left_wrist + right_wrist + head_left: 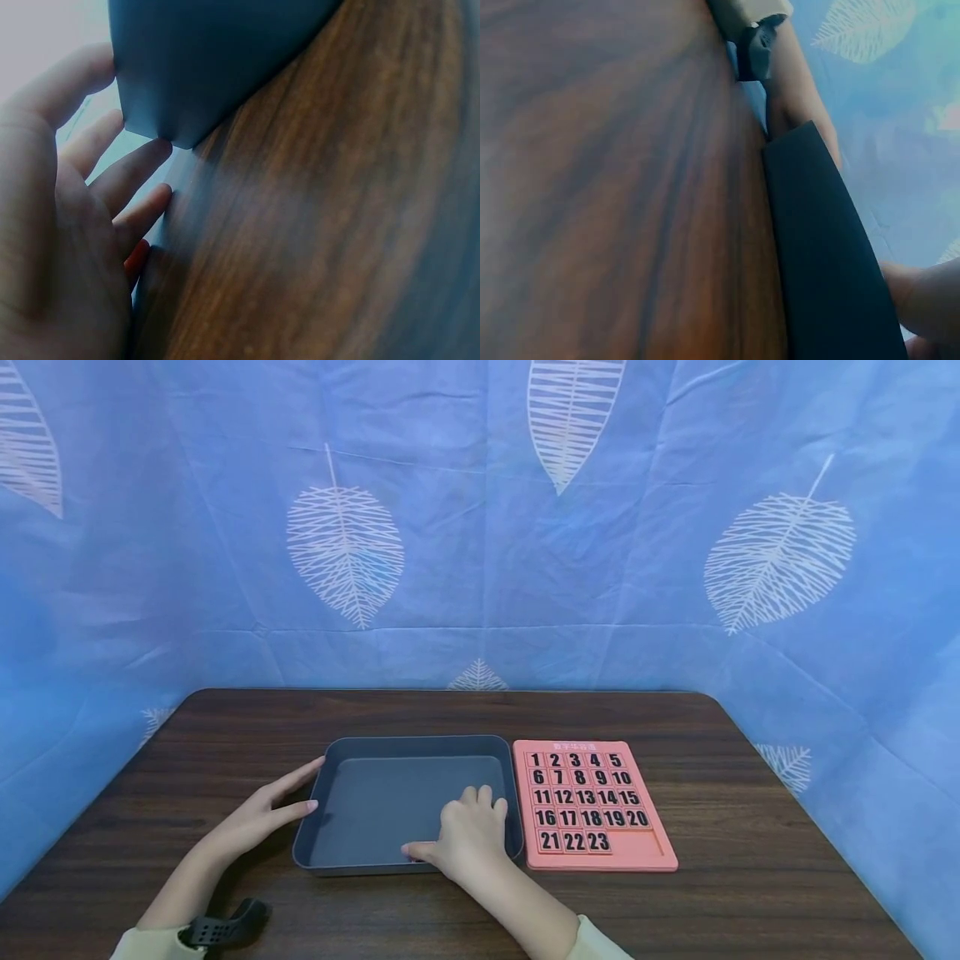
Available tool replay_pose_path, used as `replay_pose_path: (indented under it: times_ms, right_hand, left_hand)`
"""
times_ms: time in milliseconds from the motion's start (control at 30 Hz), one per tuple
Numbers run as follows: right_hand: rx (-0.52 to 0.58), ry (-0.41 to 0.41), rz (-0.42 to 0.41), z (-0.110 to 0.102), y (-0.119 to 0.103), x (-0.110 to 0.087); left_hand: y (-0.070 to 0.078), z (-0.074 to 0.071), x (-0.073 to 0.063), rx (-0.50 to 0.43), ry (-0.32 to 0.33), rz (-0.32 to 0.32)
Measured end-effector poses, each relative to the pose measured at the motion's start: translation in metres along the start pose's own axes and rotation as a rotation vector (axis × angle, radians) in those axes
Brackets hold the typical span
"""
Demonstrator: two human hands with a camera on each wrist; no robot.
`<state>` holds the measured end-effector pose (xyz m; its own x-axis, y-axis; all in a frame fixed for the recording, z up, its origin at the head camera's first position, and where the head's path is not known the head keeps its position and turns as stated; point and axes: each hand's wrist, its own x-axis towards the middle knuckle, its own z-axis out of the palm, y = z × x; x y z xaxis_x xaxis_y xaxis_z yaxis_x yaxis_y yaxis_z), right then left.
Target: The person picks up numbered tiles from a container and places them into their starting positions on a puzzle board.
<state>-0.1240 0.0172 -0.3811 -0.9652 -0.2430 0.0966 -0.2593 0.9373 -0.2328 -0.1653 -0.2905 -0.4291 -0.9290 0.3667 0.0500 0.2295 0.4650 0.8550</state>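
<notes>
A dark grey rectangular tray (397, 802) lies on the table. My left hand (251, 814) rests against its left wall with fingers spread and fairly straight; the left wrist view shows the fingertips at the tray's side and lower edge. Over the tray's front right part, my right hand (474, 837) reaches inside with fingers curled, pinching a small pink tile (424, 842) mostly hidden by the thumb. Right of the tray lies a pink number board (641, 843), with black-numbered tiles in rows from 1 to 23 and an unfilled stretch after 23.
The dark wood table (750, 860) carries the tray and board side by side. A blue curtain (480, 527) with white leaf prints hangs behind and at both sides. A black strap (225, 927) is around the left wrist.
</notes>
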Motion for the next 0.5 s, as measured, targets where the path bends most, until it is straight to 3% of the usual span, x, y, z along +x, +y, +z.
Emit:
replay_pose_path:
  times_ms: [267,500]
  right_hand:
    - [-0.06,-0.12,0.063,-0.0011,-0.0073,0.0071]
    - [-0.061,-0.165,0.065,-0.001,-0.0089,0.011]
  left_hand:
    - [0.0017,0.0014,-0.0015,0.01,0.007,-0.011]
    - [0.0022,0.0026,-0.0019,0.017,0.009,-0.01]
